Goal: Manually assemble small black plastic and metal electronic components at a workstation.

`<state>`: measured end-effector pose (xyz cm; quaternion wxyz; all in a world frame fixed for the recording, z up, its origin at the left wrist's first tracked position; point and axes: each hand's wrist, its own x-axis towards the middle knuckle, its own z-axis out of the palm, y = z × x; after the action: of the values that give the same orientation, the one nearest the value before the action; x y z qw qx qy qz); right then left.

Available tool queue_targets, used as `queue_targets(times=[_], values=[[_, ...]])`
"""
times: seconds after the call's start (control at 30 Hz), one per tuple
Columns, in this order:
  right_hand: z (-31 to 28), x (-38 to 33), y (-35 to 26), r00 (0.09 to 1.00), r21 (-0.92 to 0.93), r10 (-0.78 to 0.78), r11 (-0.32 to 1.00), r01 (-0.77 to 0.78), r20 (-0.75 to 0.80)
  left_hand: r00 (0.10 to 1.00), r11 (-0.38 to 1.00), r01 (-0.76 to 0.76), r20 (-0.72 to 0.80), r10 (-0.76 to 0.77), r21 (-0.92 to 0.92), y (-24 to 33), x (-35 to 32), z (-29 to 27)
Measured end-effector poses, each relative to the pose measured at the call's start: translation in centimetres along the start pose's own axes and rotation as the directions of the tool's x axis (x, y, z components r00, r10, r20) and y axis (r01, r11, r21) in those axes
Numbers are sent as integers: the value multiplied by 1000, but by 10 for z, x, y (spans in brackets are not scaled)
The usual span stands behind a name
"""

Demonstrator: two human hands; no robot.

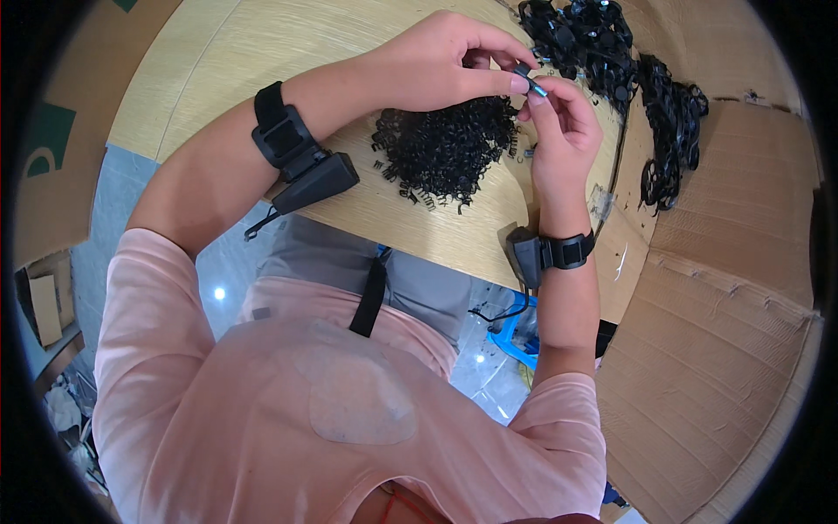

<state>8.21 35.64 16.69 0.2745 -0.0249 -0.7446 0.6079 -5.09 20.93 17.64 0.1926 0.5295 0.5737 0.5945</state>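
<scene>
Above the far side of a heap of small black clip-like pieces (pixel 445 153), my two hands meet. My left hand (pixel 428 65) reaches in from the left, its thumb and fingers closed in a pinch on a small dark piece with a shiny blue-green side (pixel 539 89). On the same piece, from the right, the thumb and forefinger of my right hand (pixel 566 127) are pressed, the other fingers curled. The piece's exact kind is too small to make out, and fingertips cover part of it. A black strap with a box sits on each wrist.
Glossy black parts (pixel 585 44) lie bunched at the far right of the wooden table (pixel 218 79). Beside them, a bundle of black loops (pixel 672 131) rests against cardboard (pixel 724 236) walling the right side. A blue stool (pixel 517 341) stands below the table edge.
</scene>
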Motion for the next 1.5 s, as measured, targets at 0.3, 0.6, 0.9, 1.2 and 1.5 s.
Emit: queue_targets(times=[0.3, 0.6, 0.9, 1.2, 1.5], values=[[-1, 1, 0, 998, -32, 6, 999, -8, -68, 999, 999, 33, 43, -32, -41, -11, -2, 0], [-8, 3, 1, 1000, 50, -2, 999, 3, -26, 1000, 998, -3, 24, 1, 60, -8, -2, -1], [-6, 3, 2, 1000, 94, 21, 995, -19, -19, 984, 984, -174, -19, 175, 29, -8, -1, -2], [-3, 0, -3, 997, 70, 36, 997, -40, 62, 962, 962, -271, -13, 272, 21, -2, 2, -2], [-5, 0, -2, 995, 15, 46, 999, -47, 84, 960, 954, -279, 7, 280, 106, -5, 2, -2]])
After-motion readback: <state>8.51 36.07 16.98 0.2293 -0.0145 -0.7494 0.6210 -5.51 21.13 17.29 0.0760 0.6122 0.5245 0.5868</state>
